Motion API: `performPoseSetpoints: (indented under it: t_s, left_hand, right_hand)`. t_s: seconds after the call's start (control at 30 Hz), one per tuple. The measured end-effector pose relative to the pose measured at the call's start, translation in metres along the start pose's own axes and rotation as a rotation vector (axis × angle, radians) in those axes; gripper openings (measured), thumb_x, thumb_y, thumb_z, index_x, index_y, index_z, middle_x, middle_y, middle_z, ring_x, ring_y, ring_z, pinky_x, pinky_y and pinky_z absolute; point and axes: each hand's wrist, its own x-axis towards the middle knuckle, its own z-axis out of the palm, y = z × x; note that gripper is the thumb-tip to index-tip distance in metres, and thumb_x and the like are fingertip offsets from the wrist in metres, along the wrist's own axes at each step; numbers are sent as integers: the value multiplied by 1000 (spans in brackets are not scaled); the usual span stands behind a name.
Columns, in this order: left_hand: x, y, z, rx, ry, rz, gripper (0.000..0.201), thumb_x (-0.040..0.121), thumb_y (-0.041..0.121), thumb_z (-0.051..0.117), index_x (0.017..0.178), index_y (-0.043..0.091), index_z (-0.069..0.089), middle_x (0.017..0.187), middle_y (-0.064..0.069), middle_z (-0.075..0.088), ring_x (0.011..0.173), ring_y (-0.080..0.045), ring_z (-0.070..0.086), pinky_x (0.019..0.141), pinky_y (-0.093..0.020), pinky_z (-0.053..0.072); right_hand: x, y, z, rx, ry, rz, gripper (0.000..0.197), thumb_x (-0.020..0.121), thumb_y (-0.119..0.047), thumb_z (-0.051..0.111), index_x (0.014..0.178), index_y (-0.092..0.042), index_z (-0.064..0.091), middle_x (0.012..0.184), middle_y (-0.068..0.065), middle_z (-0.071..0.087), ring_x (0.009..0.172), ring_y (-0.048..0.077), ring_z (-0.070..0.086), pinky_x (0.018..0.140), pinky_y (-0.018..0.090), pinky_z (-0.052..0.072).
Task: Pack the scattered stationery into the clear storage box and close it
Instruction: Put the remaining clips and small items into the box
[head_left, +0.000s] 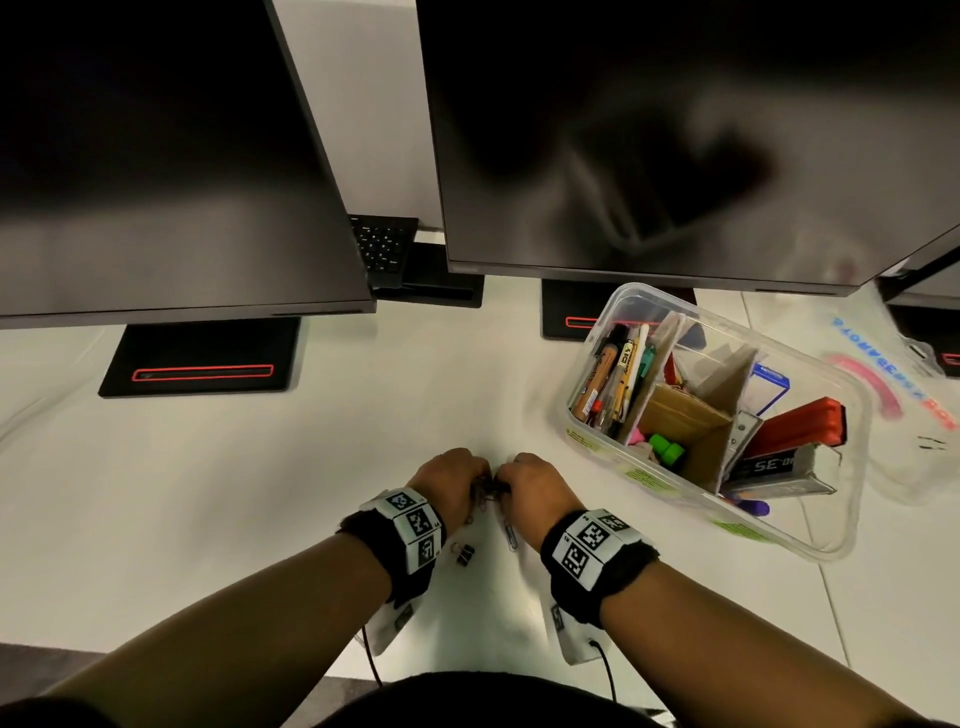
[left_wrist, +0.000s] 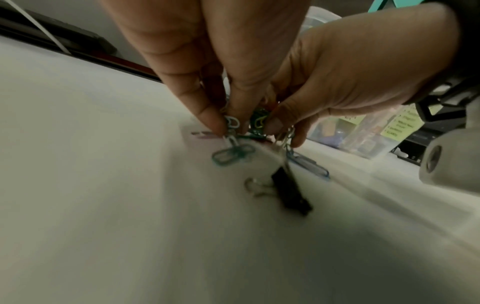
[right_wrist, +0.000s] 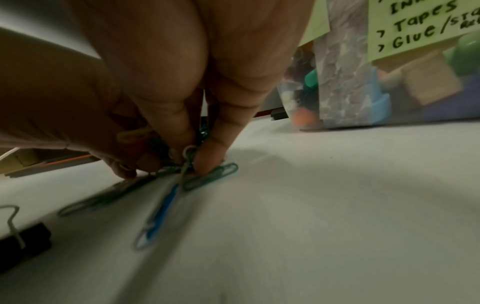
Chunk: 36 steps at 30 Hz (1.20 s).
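Observation:
On the white desk my left hand (head_left: 474, 484) and right hand (head_left: 508, 486) meet fingertip to fingertip over a small heap of coloured paper clips (left_wrist: 255, 121). Left fingers (left_wrist: 207, 115) pinch a pale clip from which a teal clip (left_wrist: 232, 154) dangles. My right hand (right_wrist: 192, 162) pinches the tangle too, its fingertip pressing on a green clip (right_wrist: 211, 176). A blue clip (right_wrist: 159, 214) and a black binder clip (head_left: 464, 553) lie loose just behind the hands. The clear storage box (head_left: 587, 441) stands open to the right, partly filled with pens, a stapler and small boxes.
The box's clear lid (head_left: 914, 415) lies flat on the desk to the right of the box. Two dark monitors on black stands (head_left: 200, 358) loom over the far half of the desk. A keyboard (head_left: 382, 249) shows between them. Green sticky notes (right_wrist: 415, 26) label the box wall.

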Motion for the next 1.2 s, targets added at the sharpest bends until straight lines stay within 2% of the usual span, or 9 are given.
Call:
performPoseSetpoints:
  t_s: [0.1, 0.27, 0.4, 0.5, 0.6, 0.83, 1.0, 1.1, 1.2]
  left_hand:
    - [-1, 8, -13, 20, 35, 27, 25, 91, 18, 49, 114, 16, 61, 113, -7, 60, 106, -24, 57, 88, -28, 43]
    - [-12, 25, -56, 43, 87, 116, 22, 91, 19, 54, 110, 17, 65, 108, -5, 65, 103, -21, 59, 87, -26, 42]
    - [-23, 48, -95, 17, 136, 156, 19, 88, 17, 60, 105, 17, 69, 104, -2, 68, 99, -18, 60, 83, -22, 42]
    - [-23, 78, -118, 35, 194, 210, 19, 87, 17, 61, 103, 19, 70, 101, -1, 69, 96, -17, 60, 82, -24, 44]
    - [-10, 113, -130, 44, 248, 282, 17, 86, 18, 61, 100, 18, 70, 99, -2, 70, 94, -19, 61, 79, -24, 43]
    - [46, 191, -121, -9, 269, 340, 16, 86, 17, 56, 91, 16, 70, 94, -7, 70, 93, -23, 61, 75, -24, 41]
    - [80, 214, -107, 14, 225, 321, 15, 85, 15, 56, 86, 16, 71, 85, -4, 70, 80, -20, 61, 70, -25, 44]
    - [91, 216, -102, 11, 190, 266, 14, 85, 13, 57, 91, 11, 69, 90, -7, 70, 79, -20, 61, 69, -28, 46]
    - [94, 216, -101, -5, 101, 243, 23, 85, 11, 59, 106, 13, 68, 97, -5, 68, 95, -24, 64, 79, -31, 50]
  right_hand:
    - [-5, -3, -13, -5, 45, 10, 30, 93, -7, 42, 117, -7, 62, 118, 15, 56, 108, 27, 55, 88, 27, 40]
    - [-22, -16, -53, -38, 148, -34, 28, 95, -16, 43, 113, -9, 63, 115, 12, 60, 108, 23, 53, 86, 23, 35]
    - [-37, -27, -94, -86, 216, -68, 29, 95, -16, 42, 110, -8, 65, 111, 12, 64, 104, 25, 57, 89, 31, 41]
    - [-49, -21, -131, -80, 305, -51, 26, 92, -15, 48, 105, -11, 69, 104, 10, 67, 98, 24, 60, 88, 32, 46]
    - [-58, -3, -165, -58, 343, 1, 22, 90, -15, 53, 103, -15, 71, 103, 7, 68, 97, 23, 61, 88, 29, 46]
    - [-66, 68, -214, -21, 372, 168, 19, 85, -14, 60, 98, -16, 73, 102, 8, 71, 96, 24, 63, 88, 27, 47]
    - [-54, 102, -215, 14, 384, 246, 21, 84, -15, 63, 103, -13, 72, 105, 9, 70, 97, 23, 62, 87, 27, 46]
    - [-44, 109, -212, 36, 363, 272, 21, 86, -13, 62, 104, -12, 71, 106, 9, 70, 96, 23, 63, 86, 26, 47]
    - [-37, 112, -211, 14, 321, 285, 25, 87, -10, 60, 110, -14, 69, 112, 8, 68, 102, 22, 63, 88, 26, 47]
